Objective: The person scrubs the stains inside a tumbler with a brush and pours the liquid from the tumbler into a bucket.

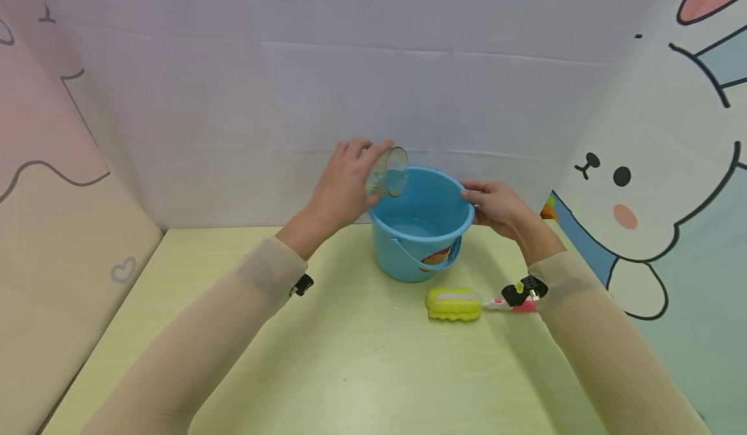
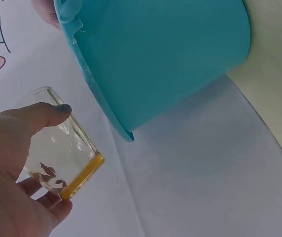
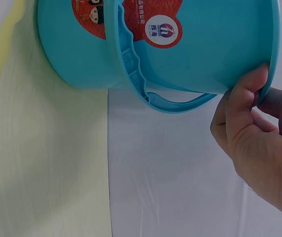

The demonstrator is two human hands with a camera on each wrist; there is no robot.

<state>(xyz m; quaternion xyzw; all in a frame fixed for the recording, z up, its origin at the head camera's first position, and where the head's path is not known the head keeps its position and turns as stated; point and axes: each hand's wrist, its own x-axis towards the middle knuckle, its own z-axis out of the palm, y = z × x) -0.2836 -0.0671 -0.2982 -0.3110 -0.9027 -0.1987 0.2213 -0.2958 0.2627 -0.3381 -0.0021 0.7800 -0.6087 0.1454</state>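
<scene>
My left hand (image 1: pixel 344 185) grips a clear drinking glass (image 1: pixel 388 174), tilted with its mouth toward the bucket at the rim's left side. In the left wrist view the glass (image 2: pixel 57 143) shows a yellowish band at one end, with thumb and fingers around it. The blue plastic bucket (image 1: pixel 392 253) stands upright on the table, its handle hanging down at the front. My right hand (image 1: pixel 496 205) pinches the bucket's right rim between thumb and fingers, as the right wrist view also shows. A red sticker (image 3: pixel 163 32) is on the bucket's side. Whether liquid leaves the glass cannot be told.
A yellow sponge brush (image 1: pixel 454 304) with a pink and white handle lies on the table (image 1: pixel 350 370) in front of the bucket, partly behind the right wrist's camera. A white cloth wall (image 1: pixel 292 98) rises behind the table. Cartoon-printed panels (image 1: pixel 671 227) stand at both sides.
</scene>
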